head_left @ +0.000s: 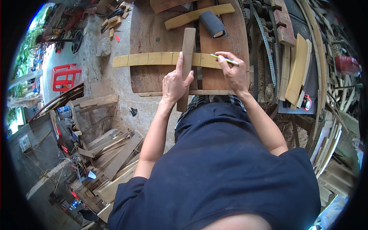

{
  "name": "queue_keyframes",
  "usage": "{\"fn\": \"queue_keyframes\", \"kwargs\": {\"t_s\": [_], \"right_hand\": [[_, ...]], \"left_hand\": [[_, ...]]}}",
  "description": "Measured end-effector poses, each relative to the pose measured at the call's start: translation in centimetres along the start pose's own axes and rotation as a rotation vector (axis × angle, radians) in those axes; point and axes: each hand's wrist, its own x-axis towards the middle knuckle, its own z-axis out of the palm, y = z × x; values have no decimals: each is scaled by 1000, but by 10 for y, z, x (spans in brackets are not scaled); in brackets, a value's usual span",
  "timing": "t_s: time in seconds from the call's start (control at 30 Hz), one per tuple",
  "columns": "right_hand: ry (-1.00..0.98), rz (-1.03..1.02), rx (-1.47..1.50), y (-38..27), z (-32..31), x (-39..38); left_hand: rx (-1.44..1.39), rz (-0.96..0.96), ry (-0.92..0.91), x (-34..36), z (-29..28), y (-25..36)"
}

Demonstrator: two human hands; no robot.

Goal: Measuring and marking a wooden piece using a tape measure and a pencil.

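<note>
A long, slightly curved yellow wooden strip (pixel 151 58) with cross lines drawn along it lies across the wooden workbench (pixel 147 80). A flat brown slat (pixel 188 42) lies crosswise over the strip. My left hand (pixel 175 84) grips this slat, forefinger extended along it over the strip and thumb at its other edge. My right hand (pixel 234 74) is closed on a pencil (pixel 226 59) over the strip, right of the slat, near the pencilled lines. A dark rolled sheet (pixel 211 23) lies beyond, beside another curved yellow piece (pixel 180 20).
Stacked curved pieces (pixel 293 73), a tape measure (pixel 306 102), a long steel rule (pixel 264 50) and a red jug (pixel 345 65) are at the right. Small offcuts (pixel 114 23) lie back left; a red stool (pixel 63 77) stands left. Scrap boards (pixel 120 157) are piled lower left.
</note>
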Motion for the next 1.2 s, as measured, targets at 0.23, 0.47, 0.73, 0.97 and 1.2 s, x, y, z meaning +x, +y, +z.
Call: {"fn": "queue_keyframes", "kwargs": {"t_s": [0.23,0.47,0.73,0.97,1.2], "right_hand": [[97,5,79,17,-18,-3],[93,18,87,22,-21,-14],[69,8,56,20,-24,-20],[31,-50,5,21,-28,-23],[18,-63,15,20,-29,-22]], "left_hand": [[-49,143,-41,7,6,40],[-41,105,-81,1,9,49],[-84,110,-39,-20,20,46],[-32,62,-50,-28,30,59],[-2,12,-40,-29,36,72]]}}
